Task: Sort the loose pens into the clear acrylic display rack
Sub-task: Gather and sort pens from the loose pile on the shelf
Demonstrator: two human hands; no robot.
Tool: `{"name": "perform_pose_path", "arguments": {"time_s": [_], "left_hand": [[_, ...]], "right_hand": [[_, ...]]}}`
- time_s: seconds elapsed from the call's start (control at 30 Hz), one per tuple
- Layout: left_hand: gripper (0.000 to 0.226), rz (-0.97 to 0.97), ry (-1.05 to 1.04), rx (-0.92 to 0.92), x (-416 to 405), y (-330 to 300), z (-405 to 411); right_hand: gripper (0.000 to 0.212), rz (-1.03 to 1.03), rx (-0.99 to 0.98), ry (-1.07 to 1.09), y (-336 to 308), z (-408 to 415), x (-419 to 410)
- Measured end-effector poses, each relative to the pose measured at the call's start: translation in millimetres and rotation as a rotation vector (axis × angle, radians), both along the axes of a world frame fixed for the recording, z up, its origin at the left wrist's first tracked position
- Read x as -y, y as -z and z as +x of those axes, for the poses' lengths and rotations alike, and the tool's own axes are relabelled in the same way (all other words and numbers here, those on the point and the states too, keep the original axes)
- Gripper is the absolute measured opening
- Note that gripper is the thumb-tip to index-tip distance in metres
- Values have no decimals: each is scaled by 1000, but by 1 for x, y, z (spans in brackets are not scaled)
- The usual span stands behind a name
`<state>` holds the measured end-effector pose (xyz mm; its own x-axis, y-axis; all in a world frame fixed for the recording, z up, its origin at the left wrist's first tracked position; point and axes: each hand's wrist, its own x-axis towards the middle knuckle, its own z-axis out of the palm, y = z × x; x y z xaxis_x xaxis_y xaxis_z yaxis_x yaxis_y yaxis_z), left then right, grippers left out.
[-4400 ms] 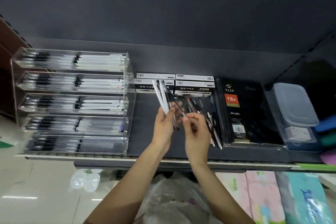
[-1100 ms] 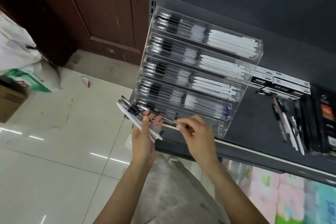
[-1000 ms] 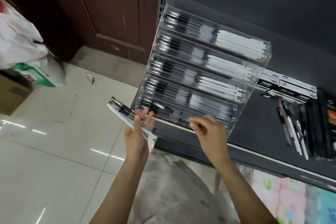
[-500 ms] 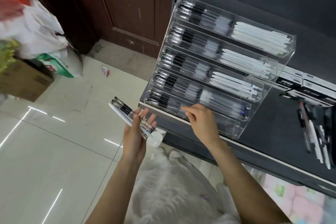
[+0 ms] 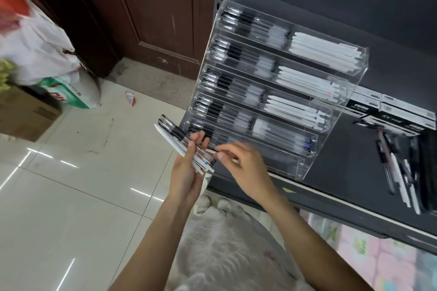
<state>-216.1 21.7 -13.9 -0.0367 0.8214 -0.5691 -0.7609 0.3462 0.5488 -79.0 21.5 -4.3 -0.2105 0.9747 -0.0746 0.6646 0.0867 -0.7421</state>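
Observation:
My left hand (image 5: 186,172) grips a bundle of pens (image 5: 176,136), white and clear-black ones, held slanted just left of the rack's lowest tier. My right hand (image 5: 243,168) reaches across to that bundle, its thumb and forefinger pinching the lower end of one pen. The clear acrylic rack (image 5: 335,125) stands on the dark shelf (image 5: 350,172) with several stepped tiers, black-capped pens on the left of each tier and white pens on the right. More loose pens (image 5: 399,172) lie on the shelf at the right.
Boxed pens (image 5: 390,111) are stacked behind the loose ones. A brown wooden door (image 5: 151,12) rises at the back left. White plastic bags (image 5: 35,47) and a cardboard box (image 5: 23,113) sit on the tiled floor. Pastel packs (image 5: 378,264) fill the shelf below.
My right hand has come away from the rack's lowest tier and moved left to the bundle in my left hand. The view has shifted, with the rack now further right.

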Motion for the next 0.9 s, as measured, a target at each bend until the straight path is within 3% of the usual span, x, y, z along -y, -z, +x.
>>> {"name": "perform_pose_path", "arguments": {"time_s": [0.2, 0.3, 0.53, 0.7, 0.9], "left_hand": [[29, 18, 69, 0, 3, -1, 11], [30, 25, 45, -64, 4, 0, 12], [21, -49, -148, 4, 5, 9, -20], [22, -62, -147, 32, 8, 13, -27], [23, -44, -91, 46, 11, 10, -22]], "right_hand": [[12, -78, -156, 110, -7, -11, 5], [13, -74, -136, 144, -6, 3, 2], [11, 164, 422, 104, 18, 44, -17], [13, 222, 645, -46, 26, 24, -27], [26, 241, 700, -94, 36, 13, -31]]}}
